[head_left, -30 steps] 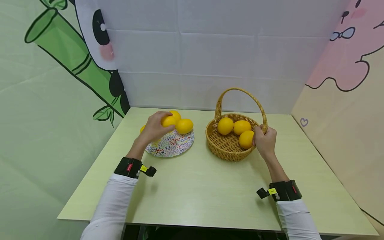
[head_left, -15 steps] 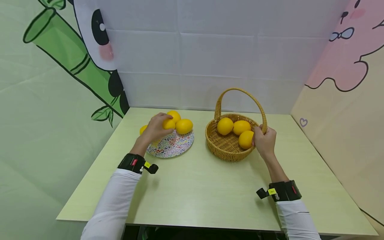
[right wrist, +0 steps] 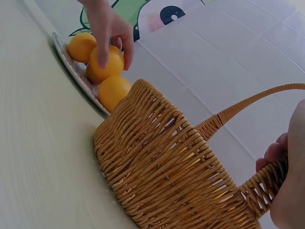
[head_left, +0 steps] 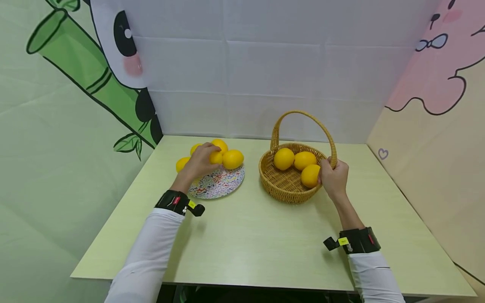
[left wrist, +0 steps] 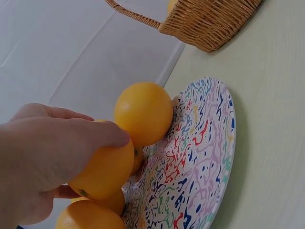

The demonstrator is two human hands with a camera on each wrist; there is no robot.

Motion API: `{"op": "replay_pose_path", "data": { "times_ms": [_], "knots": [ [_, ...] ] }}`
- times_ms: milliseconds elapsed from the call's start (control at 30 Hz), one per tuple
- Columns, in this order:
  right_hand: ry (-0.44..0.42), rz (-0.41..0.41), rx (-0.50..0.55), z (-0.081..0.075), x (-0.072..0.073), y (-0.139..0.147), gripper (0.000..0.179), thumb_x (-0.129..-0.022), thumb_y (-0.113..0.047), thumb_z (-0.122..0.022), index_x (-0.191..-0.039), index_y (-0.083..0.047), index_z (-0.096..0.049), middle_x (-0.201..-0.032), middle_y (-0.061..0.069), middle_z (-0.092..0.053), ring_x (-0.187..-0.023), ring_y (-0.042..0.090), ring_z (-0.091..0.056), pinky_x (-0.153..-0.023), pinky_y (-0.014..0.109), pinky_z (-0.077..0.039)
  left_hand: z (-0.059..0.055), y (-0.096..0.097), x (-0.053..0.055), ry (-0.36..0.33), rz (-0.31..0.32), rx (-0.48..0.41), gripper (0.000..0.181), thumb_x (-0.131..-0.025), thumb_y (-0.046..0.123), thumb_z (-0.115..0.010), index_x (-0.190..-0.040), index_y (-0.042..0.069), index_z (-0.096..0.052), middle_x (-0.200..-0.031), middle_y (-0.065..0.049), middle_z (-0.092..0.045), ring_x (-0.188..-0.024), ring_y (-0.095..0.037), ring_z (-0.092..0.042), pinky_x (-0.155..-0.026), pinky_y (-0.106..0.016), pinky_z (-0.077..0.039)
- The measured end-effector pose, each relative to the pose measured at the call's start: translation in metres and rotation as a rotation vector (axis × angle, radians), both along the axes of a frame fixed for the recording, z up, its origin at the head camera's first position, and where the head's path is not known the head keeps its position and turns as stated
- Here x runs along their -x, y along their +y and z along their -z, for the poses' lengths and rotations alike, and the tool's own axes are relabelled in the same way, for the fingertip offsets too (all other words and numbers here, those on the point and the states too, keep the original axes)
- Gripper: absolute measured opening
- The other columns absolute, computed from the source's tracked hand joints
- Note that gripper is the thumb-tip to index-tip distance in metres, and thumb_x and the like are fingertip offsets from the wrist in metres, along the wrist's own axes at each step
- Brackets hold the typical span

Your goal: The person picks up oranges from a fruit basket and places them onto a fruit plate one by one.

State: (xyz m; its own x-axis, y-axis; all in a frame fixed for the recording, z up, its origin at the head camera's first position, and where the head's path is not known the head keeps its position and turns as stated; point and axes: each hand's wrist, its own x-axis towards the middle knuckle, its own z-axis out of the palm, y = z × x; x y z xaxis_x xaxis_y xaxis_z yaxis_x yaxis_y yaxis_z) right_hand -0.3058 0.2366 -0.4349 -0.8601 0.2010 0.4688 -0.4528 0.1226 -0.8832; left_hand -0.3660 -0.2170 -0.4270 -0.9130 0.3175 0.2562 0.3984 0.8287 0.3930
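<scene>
At far left, a green wall hanging (head_left: 41, 122) shows a painted bamboo stalk. Next comes my left hand (head_left: 200, 163), over the left part of a round plate (head_left: 219, 188) covered in multicoloured squiggles. Its fingers are pinching one orange (head_left: 216, 158), with the thumb laid across it. That held orange is above the plate, close among four other oranges (head_left: 183, 164) grouped at the plate's left and back; I cannot tell whether it touches any of them. With neighbours so near, I judge it best to grip around the widest part, firmly without squeezing, and raise it straight up, since a sideways drag could set the others rolling off such a shallow plate. Further right, across a gap of pale tabletop (head_left: 257, 248), is a woven basket (head_left: 289, 197) with a tall arched handle (head_left: 303, 112). Three oranges (head_left: 284, 159) lie inside, along the back and right; woven floor shows at the front left, so there seems to be room there. My right hand (head_left: 335, 179) has its fingers curled around the handle's lower right end. I would steady it without pulling, because a tug at one end could tip the basket. At far right, a cream wall carries a pink cartoon figure (head_left: 424, 84).
</scene>
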Motion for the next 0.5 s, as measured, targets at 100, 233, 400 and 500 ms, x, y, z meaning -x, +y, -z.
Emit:
{"op": "replay_pose_path", "data": {
  "times_ms": [100,233,400,500],
  "knots": [
    [0.006,0.000,-0.001,-0.0002,0.0005,0.0006,0.046,-0.109,-0.004,-0.051,-0.063,-0.005,-0.048,-0.044,0.000,-0.049,-0.034,0.034,-0.045,-0.033,0.028,-0.039,-0.0004,0.0018,-0.0004,0.006,0.007,0.011,0.060,-0.096,0.012,-0.089,-0.150,-0.002,-0.067,-0.156,-0.026,-0.062,-0.144,-0.047,-0.060,-0.127,-0.061,-0.049],
    [0.001,0.000,0.001,0.0003,0.0008,0.0008,0.045,-0.109,-0.003,-0.051,-0.064,-0.005,-0.048,-0.044,0.000,-0.049,-0.034,0.033,-0.045,-0.032,0.026,-0.038,-0.0004,0.0037,-0.0031,-0.007,0.011,0.025,0.061,-0.095,0.013,-0.091,-0.150,-0.001,-0.068,-0.156,-0.025,-0.064,-0.145,-0.046,-0.060,-0.128,-0.061,-0.049],
    [-0.001,0.002,0.002,0.0007,0.0006,0.0004,0.045,-0.109,-0.003,-0.051,-0.064,-0.004,-0.047,-0.044,0.000,-0.049,-0.034,0.031,-0.045,-0.032,0.025,-0.038,0.0024,0.0054,-0.0060,-0.019,0.002,0.073,0.062,-0.095,0.016,-0.092,-0.150,-0.001,-0.069,-0.155,-0.024,-0.066,-0.141,-0.045,-0.061,-0.128,-0.060,-0.049],
    [0.001,0.001,0.005,0.0014,0.0010,0.0005,0.046,-0.109,-0.005,-0.051,-0.063,-0.005,-0.047,-0.044,-0.001,-0.048,-0.033,0.031,-0.045,-0.032,0.025,-0.038,0.0068,0.0059,-0.0043,-0.022,-0.006,0.104,0.061,-0.095,0.018,-0.093,-0.149,0.001,-0.070,-0.154,-0.023,-0.066,-0.139,-0.044,-0.062,-0.126,-0.060,-0.051]
  ]
}}
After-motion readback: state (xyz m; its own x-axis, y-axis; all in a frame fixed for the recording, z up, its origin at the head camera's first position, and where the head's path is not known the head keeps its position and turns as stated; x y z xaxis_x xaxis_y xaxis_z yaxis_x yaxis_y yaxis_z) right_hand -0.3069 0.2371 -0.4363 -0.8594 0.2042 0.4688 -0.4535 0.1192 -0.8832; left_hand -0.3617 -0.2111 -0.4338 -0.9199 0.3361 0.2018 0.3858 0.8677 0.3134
